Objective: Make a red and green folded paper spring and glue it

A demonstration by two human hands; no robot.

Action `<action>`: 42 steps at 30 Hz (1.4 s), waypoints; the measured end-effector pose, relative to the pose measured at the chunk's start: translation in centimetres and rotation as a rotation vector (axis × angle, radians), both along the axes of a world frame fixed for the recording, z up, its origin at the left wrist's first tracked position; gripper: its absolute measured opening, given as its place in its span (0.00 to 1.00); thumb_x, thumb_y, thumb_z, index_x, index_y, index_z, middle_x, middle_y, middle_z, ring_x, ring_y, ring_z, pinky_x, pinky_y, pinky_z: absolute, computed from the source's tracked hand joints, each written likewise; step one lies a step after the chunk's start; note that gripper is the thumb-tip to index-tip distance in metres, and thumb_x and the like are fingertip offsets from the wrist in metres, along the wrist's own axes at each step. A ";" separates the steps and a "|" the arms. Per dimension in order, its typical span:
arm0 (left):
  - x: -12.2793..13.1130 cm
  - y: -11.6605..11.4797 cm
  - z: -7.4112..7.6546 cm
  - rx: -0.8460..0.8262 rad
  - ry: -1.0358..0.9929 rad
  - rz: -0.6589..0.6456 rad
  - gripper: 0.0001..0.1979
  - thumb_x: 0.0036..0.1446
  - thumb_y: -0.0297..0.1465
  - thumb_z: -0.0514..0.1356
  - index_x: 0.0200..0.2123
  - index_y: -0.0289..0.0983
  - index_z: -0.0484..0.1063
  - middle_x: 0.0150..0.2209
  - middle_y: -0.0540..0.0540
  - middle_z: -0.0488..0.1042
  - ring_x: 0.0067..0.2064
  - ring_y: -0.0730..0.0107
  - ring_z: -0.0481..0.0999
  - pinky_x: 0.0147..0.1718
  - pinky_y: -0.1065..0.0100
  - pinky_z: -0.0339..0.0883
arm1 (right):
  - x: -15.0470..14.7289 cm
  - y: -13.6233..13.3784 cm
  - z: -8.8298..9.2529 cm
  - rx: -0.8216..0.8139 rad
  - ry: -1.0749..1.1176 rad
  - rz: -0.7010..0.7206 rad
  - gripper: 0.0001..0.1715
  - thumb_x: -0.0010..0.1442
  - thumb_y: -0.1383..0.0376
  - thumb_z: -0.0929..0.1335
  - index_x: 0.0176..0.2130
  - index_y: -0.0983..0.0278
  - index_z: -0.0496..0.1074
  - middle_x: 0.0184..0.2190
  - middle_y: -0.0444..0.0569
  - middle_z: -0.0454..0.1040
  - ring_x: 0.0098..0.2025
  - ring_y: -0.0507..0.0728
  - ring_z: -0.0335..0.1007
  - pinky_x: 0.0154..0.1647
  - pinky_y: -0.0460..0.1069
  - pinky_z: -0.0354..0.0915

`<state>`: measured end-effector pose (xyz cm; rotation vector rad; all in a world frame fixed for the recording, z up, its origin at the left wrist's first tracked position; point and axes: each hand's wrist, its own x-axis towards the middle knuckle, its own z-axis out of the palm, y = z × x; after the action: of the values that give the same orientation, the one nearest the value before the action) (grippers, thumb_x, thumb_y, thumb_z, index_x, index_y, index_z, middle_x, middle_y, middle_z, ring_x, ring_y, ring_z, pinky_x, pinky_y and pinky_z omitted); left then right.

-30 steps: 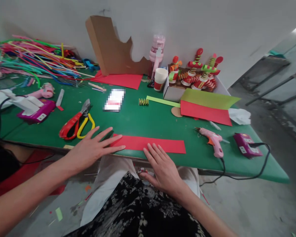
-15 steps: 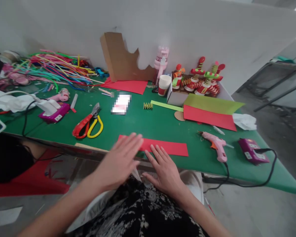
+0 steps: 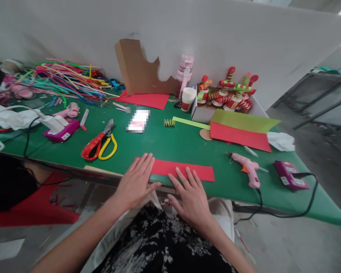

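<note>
A long red paper strip [image 3: 165,168] lies along the front edge of the green table [image 3: 147,146]. My left hand [image 3: 135,182] rests flat over the strip's left end, its fingers stretched out and its thumb pointing right. On the middle of the strip lie the spread fingertips of my right hand [image 3: 191,193], palm down. Neither hand grips anything. Beyond the strip are a coiled strip of folded paper [image 3: 169,123] and a light green paper strip [image 3: 191,123]. Scissors [image 3: 98,144] with one red and one yellow handle lie to the left.
A pink glue gun [image 3: 247,167] and a purple power socket [image 3: 291,174], both corded, lie at the right. Red paper [image 3: 240,137] rests before a box of cup figures [image 3: 233,89]. Pipe cleaners [image 3: 71,79] are heaped back left. Part of another person [image 3: 10,182] shows at left.
My left hand has moved left along the red paper strip to its left end. My right hand's fingers have spread a little wider and shifted slightly right.
</note>
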<state>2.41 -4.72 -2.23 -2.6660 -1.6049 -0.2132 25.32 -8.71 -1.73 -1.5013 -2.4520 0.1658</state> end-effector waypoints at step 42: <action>-5.6 -1.0 -0.6 0.178 0.073 0.017 0.42 0.66 0.53 0.37 0.72 0.30 0.33 0.68 0.30 0.59 0.68 0.44 0.60 0.63 0.43 0.51 | 2.7 1.3 0.3 -0.024 -0.010 -0.045 0.53 0.65 0.37 0.55 0.69 0.75 0.52 0.70 0.65 0.52 0.73 0.65 0.46 0.72 0.62 0.48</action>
<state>-3.17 -5.75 -2.78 -2.4966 -1.5099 -0.2430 28.03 -7.40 -1.43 -1.5699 -2.4297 0.1795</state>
